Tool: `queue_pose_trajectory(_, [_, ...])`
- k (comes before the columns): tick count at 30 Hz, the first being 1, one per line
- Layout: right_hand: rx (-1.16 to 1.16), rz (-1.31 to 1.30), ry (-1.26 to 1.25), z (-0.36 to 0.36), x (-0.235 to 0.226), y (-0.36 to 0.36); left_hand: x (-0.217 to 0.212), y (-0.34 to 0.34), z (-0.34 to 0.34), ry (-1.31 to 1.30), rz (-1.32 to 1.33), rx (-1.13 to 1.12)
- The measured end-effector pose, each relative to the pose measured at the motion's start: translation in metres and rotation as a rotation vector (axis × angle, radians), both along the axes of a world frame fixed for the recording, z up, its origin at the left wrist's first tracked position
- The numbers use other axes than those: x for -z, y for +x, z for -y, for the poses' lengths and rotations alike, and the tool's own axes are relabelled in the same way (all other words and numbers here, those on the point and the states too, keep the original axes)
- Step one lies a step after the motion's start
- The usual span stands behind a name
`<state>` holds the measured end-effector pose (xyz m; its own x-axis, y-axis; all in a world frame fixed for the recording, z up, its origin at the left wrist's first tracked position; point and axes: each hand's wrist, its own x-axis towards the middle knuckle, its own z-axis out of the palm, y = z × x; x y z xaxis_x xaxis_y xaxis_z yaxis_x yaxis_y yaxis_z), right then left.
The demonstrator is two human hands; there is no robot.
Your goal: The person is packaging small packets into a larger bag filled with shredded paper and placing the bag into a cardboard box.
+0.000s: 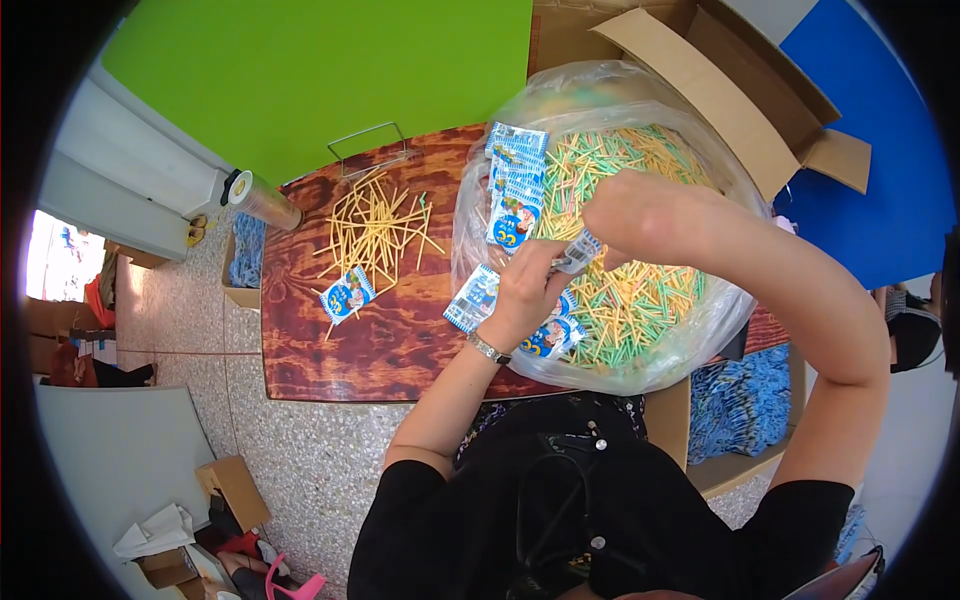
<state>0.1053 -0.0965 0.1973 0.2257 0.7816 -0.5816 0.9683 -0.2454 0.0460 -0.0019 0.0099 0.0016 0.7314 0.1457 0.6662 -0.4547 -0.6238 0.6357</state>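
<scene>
Pinching a small silver-and-blue packet (580,252), the left hand (522,295) is closing thumb and fingers on it, above the left side of a heap of short sticks (630,305). The right hand (622,220) is bending in just beside the packet, knuckles up; its fingertips are hiding behind it, so whether they are gripping anything, cannot tell.

Handling, as judged: steadying the packet low with the left, leaving its upper edge free, should be helping the right most. Working close over the heap should be letting any dropped stick fall back in; squeezing lightly should be sparing thin sticks from snapping.

Beneath both hands, yellow and green sticks are filling a clear plastic bag (645,378), its rim spreading wide. Beyond the left hand, a row of blue-and-white packets (515,190) is lying along the bag's left side; more loose packets (472,298) are lying under and beside the wrist.

Farther left of that hand, plain yellow sticks (372,235) are lying scattered on a reddish wood-patterned table (345,360), one packet (347,295) resting at their near edge. Past the right hand, an open carton (690,80) is leaning; below its forearm, a box of blue packets (740,405) is standing. Speckled floor (310,450) is showing around.
</scene>
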Motion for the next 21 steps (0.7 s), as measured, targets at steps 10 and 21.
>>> queue_pose_trajectory(10, [0.140, -0.380, 0.753, 0.063, 0.027, 0.051, 0.018, 0.012, -0.008, -0.375, -0.092, 0.203])
queue_pose_trajectory(21, [0.250, -0.464, 0.920, 0.047, 0.072, 0.020, 0.002, -0.002, -0.018, -0.447, -0.278, 0.173])
